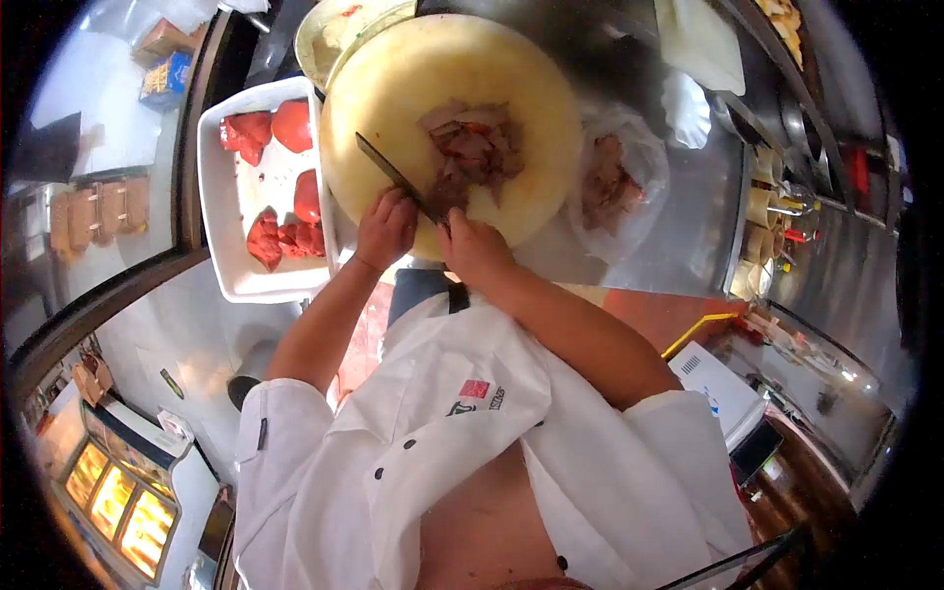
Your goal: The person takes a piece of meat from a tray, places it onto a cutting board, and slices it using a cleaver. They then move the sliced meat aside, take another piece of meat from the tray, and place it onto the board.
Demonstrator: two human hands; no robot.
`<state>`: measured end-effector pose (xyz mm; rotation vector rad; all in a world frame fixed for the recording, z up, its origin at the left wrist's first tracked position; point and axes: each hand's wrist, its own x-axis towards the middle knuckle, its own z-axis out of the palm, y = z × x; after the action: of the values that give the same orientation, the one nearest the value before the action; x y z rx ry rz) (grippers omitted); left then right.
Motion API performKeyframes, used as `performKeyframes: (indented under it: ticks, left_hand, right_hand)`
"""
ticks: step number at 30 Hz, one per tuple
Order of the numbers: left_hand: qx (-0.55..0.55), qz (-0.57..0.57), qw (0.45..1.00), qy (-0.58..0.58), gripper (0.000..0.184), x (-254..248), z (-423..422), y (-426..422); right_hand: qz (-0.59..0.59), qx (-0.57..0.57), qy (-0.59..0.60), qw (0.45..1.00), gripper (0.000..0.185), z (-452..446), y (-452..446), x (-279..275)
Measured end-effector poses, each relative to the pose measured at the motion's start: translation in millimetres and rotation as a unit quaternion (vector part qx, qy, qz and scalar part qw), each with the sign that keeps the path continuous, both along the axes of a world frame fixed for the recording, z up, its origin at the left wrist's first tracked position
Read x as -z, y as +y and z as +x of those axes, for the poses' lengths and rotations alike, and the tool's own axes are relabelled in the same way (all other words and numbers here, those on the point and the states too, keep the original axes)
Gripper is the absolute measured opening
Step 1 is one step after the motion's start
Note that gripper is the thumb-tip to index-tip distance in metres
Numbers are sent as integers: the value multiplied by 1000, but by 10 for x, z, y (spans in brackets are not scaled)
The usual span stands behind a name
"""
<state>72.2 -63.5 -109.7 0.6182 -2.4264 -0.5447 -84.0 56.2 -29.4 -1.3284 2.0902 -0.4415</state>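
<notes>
A knife lies slantwise over the near part of a round yellowish cutting board, its tip to the upper left. My right hand is closed around the handle. Beside the blade, at the board's near edge, my left hand has its fingers curled in. Whether those fingers pinch the blade or something small is hidden. A pile of sliced raw meat rests on the board, just beyond my right hand.
Left of the board stands a white tray with several dark red pieces of raw meat. On the right, a clear plastic bag contains more meat pieces. A bowl sits behind the board. Bottles stand at the far right.
</notes>
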Motion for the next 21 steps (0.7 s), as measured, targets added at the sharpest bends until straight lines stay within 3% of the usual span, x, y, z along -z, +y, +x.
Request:
performKeyframes:
  ticks: [5, 10, 13, 15, 16, 18, 20, 21]
  left_hand:
    - [-15, 19, 1000, 17, 23, -68, -48, 0]
    - [-9, 11, 1000, -21, 22, -270, -11, 0]
    - [-22, 63, 998, 13, 21, -369, -187, -66]
    - [-69, 149, 984, 64, 20, -345, -326, -165]
    - [-128, 218, 964, 84, 19, -312, -348, -204]
    - [-168, 243, 949, 114, 18, -290, -224, -380]
    - [-206, 201, 949, 132, 17, -516, -164, -459]
    - [-203, 127, 963, 124, 16, -752, -142, -470]
  right_hand:
    - [-41, 12, -17, 999, 25, -202, 20, 93]
    - [-72, 40, -11, 997, 23, -493, 170, -335]
    - [-76, 37, 32, 996, 23, -617, 279, -491]
    - [-148, 22, 135, 980, 24, -685, 365, -537]
    - [-151, 24, 137, 979, 24, -714, 397, -572]
    - [-140, 13, 131, 981, 27, -763, 439, -647]
    - [-133, 5, 152, 979, 28, -785, 482, -723]
    - [-121, -8, 170, 978, 30, -791, 498, -745]
